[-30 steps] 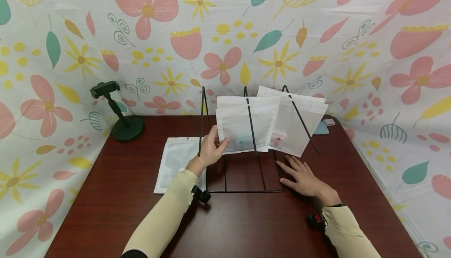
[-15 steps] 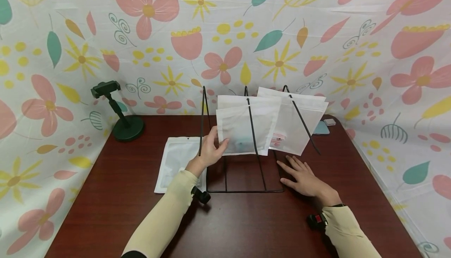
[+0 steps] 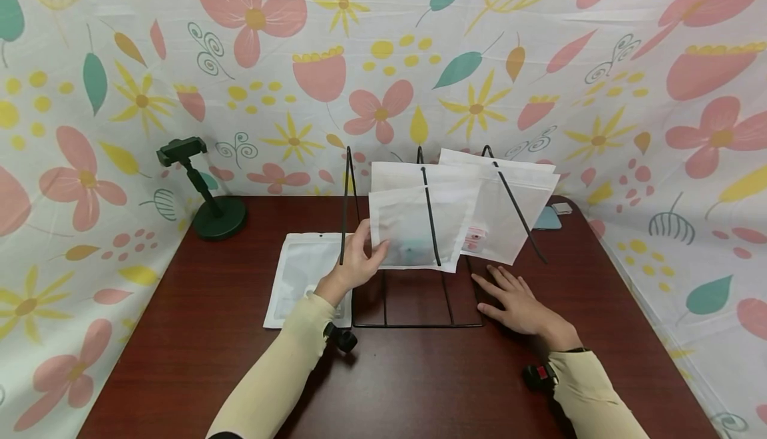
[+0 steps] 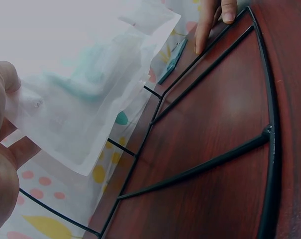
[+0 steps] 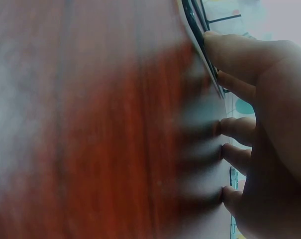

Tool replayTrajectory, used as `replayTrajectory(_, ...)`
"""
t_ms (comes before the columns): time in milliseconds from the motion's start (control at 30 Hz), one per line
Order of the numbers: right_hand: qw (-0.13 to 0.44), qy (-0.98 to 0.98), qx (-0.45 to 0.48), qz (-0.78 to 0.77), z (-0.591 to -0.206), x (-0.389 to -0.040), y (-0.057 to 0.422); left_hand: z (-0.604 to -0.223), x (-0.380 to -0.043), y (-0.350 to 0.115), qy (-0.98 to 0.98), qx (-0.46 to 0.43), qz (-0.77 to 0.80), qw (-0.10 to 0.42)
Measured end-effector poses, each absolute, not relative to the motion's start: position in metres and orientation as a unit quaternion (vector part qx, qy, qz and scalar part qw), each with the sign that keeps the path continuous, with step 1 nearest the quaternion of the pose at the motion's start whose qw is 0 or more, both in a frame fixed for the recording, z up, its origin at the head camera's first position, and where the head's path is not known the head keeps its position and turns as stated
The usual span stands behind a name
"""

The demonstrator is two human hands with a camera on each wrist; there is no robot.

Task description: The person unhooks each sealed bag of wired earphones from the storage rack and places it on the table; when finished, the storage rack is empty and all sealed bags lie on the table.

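A floral cloth (image 3: 383, 12) hangs beyond the dark red counter (image 3: 419, 386). On it stands a black wire rack (image 3: 417, 326). At the rack's right rod hangs a tilted white pouch with red print (image 3: 494, 209); at the middle rod hangs the front white pouch (image 3: 398, 226), overlapping its neighbour. Another pouch (image 3: 299, 272) lies flat on the counter, left of the rack. A green stand (image 3: 218, 218) is far left. Of the 2 hands, the left hand (image 3: 355, 262) pinches the front white pouch's left edge, thumb in front. The right hand (image 3: 521, 306) is released, fingers spread on the counter, near and right of that pouch. A flat blue object (image 3: 546, 218) lies far right.
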State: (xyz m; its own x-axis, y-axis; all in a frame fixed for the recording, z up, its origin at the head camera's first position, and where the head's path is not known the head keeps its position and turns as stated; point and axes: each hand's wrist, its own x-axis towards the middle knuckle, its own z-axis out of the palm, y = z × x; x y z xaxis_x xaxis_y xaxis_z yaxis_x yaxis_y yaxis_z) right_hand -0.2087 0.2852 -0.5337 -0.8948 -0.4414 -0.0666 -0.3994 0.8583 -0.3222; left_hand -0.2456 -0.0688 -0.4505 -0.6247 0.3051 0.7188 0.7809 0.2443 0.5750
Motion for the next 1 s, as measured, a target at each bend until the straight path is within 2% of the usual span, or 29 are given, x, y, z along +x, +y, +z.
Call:
replayTrajectory(267, 0.071, 0.961, -0.219, -0.152, -0.532, -0.208, 0.285, -0.449, -0.241, -0.069, -0.745, -0.367, -0.499, 0.249)
replayTrajectory(1000, 0.072, 0.962, -0.216, -0.153, -0.533, -0.209, 0.285, -0.445, -0.219, -0.074, -0.758, -0.362, -0.504, 0.203)
